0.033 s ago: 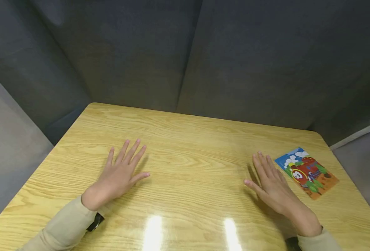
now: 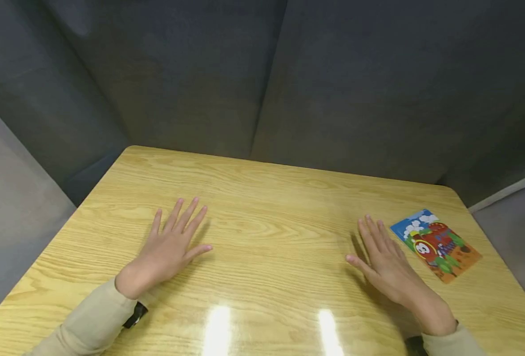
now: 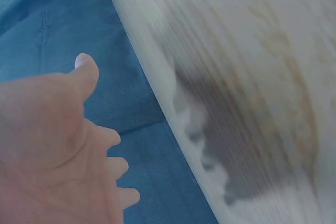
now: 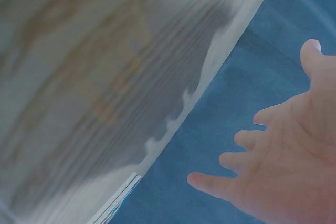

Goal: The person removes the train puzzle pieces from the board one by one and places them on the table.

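Over the left half of the wooden table (image 2: pixel 262 237) my left hand (image 2: pixel 162 252) is held palm down, fingers spread straight and thumb out to the side. My right hand (image 2: pixel 391 272) hovers over the right half, its fingers straight and fairly close together, thumb apart. Both palms are bare in the wrist views, and each hand casts a shadow on the wood. Just right of my right hand lies a thin, flat picture booklet (image 2: pixel 438 247) with a red cartoon vehicle, blue sky and orange ground on it. Its layered edge (image 4: pixel 118 200) shows in the right wrist view.
A dark grey cloth (image 2: pixel 262 89) hangs behind the table's far edge. Lighter grey panels (image 2: pixel 13 207) stand at the left and right sides. Two bright light reflections (image 2: pixel 218 331) show on the near part of the tabletop. A black band (image 2: pixel 135 315) circles my left wrist.
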Motion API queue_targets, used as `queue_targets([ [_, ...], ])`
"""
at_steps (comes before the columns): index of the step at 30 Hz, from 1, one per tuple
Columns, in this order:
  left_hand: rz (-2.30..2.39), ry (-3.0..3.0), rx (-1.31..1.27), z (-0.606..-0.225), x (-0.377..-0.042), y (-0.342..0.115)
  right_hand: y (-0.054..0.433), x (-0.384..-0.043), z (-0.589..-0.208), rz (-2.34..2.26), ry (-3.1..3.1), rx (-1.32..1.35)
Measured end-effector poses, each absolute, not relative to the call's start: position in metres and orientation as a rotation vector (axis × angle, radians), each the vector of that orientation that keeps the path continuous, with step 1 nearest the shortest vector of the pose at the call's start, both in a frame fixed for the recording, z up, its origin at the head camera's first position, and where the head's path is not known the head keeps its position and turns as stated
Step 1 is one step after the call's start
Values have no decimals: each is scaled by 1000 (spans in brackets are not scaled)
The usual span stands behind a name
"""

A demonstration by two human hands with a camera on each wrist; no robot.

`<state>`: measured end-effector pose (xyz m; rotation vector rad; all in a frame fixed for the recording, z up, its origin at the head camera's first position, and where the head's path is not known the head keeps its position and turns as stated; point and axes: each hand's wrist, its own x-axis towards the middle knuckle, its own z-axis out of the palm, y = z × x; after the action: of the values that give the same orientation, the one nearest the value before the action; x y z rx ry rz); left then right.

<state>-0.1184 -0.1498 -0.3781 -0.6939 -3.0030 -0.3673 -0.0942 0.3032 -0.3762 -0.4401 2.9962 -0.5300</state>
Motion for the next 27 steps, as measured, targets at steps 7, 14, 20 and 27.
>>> queue_targets([
  [7,-344,-2987,-716,-378,-121,-147,305,-95,-375,-526,2994,-470],
  [14,-308,-2959,-839,-375,-126,-119,316,-92,-375,-551,3012,-527],
  [20,-307,-2974,-1099,-370,-128,-59,342,-83,-378,-593,3001,-500],
  [27,-168,-2965,-1398,-361,-133,31,392,-77,-382,-598,2968,-373],
])
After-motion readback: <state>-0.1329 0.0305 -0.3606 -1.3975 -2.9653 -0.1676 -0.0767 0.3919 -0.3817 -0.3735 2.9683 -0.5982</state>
